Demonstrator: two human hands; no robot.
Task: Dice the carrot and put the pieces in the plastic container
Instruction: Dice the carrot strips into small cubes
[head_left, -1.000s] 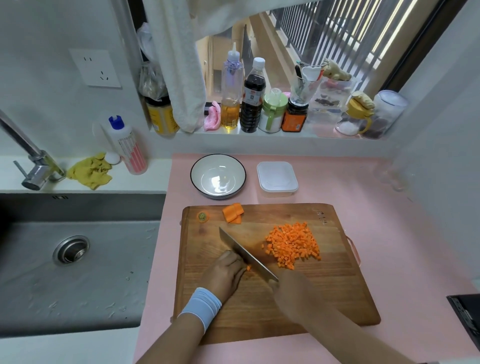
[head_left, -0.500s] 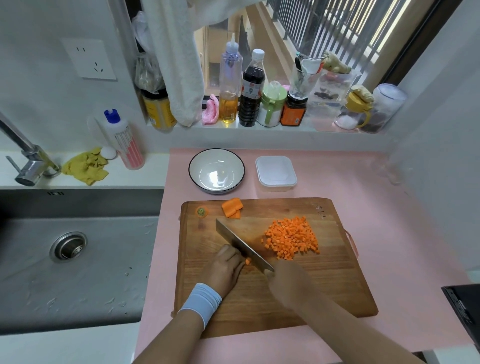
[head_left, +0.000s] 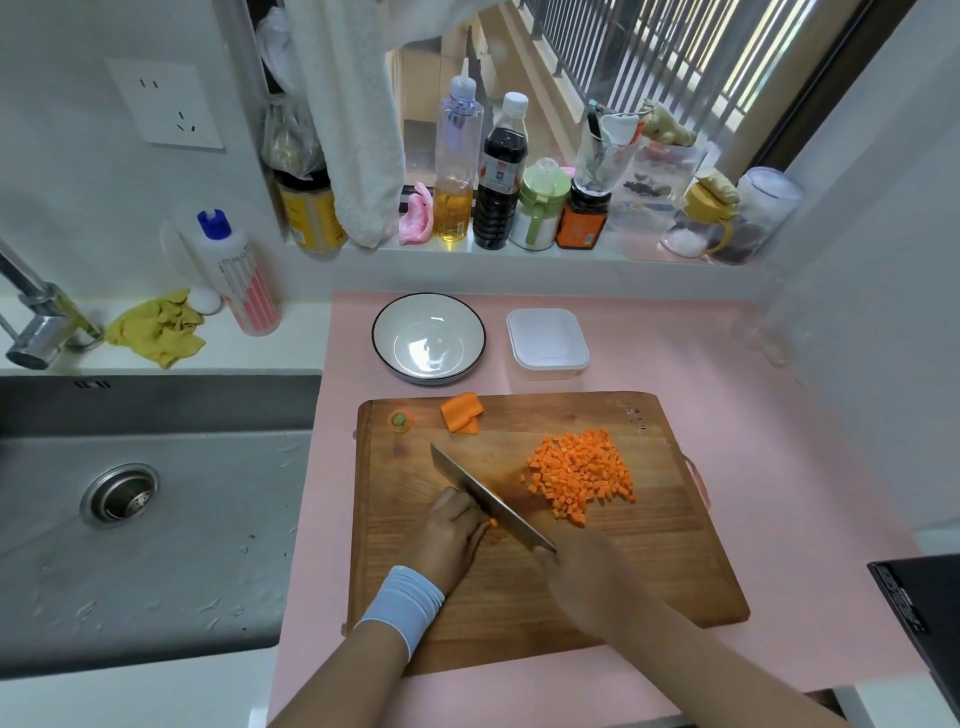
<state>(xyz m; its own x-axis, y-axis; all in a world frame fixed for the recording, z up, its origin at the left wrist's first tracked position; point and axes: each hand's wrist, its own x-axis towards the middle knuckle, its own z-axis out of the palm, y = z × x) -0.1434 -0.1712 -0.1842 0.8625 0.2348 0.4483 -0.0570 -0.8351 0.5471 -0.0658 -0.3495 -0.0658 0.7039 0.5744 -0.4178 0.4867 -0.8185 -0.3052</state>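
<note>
Nearest me, both forearms come in from the bottom edge over the wooden cutting board (head_left: 649, 571), which lies on a pink mat (head_left: 779, 467). Right hand (head_left: 582, 571) is a bit blurred, fingers wrapped round the handle of the knife (head_left: 488, 493); the handle itself is hidden under the hand. The blade runs diagonally up-left across the board, edge down. Left hand (head_left: 454, 530), with a pale blue wristband (head_left: 402, 603), sits right against the blade's left face, fingers curled down over a carrot stub (head_left: 493, 523); only a small orange tip shows at the knuckles, touching the blade. Right of the blade, apart from it, is the diced carrot pile (head_left: 579, 475), small cubes heaped on the board's right half. At the board's far edge sits an uncut carrot chunk (head_left: 461, 412), and near it, to the left, the cut-off carrot top (head_left: 399, 420). Past the board on the mat: a white bowl (head_left: 378, 332) with a dark rim, then the plastic container (head_left: 547, 317) beside it on the right, white, square, no carrot visible in it. Steel sink (head_left: 156, 571) to the left of the mat. A dark object (head_left: 919, 613) is cut off at the right edge. Farthest back, the windowsill holds bottles and jars (head_left: 506, 171).
</note>
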